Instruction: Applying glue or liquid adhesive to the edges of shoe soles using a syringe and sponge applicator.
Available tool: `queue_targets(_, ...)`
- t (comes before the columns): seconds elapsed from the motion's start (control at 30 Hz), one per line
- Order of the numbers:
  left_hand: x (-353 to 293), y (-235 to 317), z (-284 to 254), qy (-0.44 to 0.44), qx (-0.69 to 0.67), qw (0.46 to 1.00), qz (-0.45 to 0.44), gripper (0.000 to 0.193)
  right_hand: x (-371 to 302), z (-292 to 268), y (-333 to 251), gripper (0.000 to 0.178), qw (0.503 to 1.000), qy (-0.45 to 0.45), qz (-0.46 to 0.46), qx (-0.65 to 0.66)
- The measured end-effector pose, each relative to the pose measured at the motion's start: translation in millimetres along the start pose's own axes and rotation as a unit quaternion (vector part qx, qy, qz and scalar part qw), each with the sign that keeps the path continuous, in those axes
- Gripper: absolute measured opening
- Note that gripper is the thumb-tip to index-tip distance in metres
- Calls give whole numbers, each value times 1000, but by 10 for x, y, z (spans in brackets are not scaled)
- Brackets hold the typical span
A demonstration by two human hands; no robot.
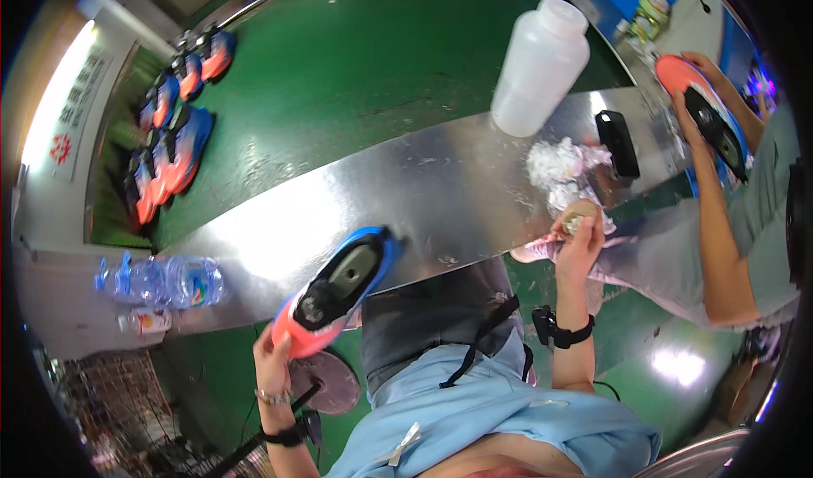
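My left hand (pixel 273 361) is closed around the coral toe of a sneaker (pixel 345 268). The shoe has a black upper and a blue heel edge; its opening faces up, and its heel end hangs over the metal ledge. My right hand (pixel 580 245) is closed in a pinch near the ledge's front edge. Something small and pale shows between its fingers, too small to name. Just beyond that hand lies crumpled white tissue (pixel 559 163), and beside the tissue is a black oblong object (pixel 616 143).
A large white plastic bottle (pixel 542 67) stands on the metal ledge (pixel 406 194). Clear water bottles (pixel 174 281) lie at its left end. Coral-and-blue sneakers (pixel 182 152) line the far left of the green surface (pixel 339 63). At right, a co-worker holds another sneaker (pixel 711 122).
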State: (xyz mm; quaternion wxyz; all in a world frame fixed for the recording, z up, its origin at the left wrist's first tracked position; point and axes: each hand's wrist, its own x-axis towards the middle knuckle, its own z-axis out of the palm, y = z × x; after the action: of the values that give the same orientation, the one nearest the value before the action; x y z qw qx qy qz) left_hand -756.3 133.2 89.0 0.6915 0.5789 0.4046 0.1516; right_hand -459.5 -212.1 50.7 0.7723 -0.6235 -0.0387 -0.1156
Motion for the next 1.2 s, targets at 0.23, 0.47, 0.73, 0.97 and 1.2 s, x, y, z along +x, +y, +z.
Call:
queue_targets(0.23,813,609,761,22,-1,968,251,28,-58,-15,-54,39,998,-26,15,-58)
queue_targets(0.47,1054,1045,1574,-192,-10,882,431,35,40,71,-75,33,996,2,41,-78)
queue_targets(0.73,1066,1230,1857,-291,69,809,506,42,113,645,-955,61,960,-250,74,101)
queue_targets(0.97,1099,1276,2052,-320,89,762,556,43,309,1020,-1329,55,808,-517,134,248)
queue_targets(1.2,1045,1348,2042,-338,178,747,544,61,424,1019,-1323,47,729,-593,236,249)
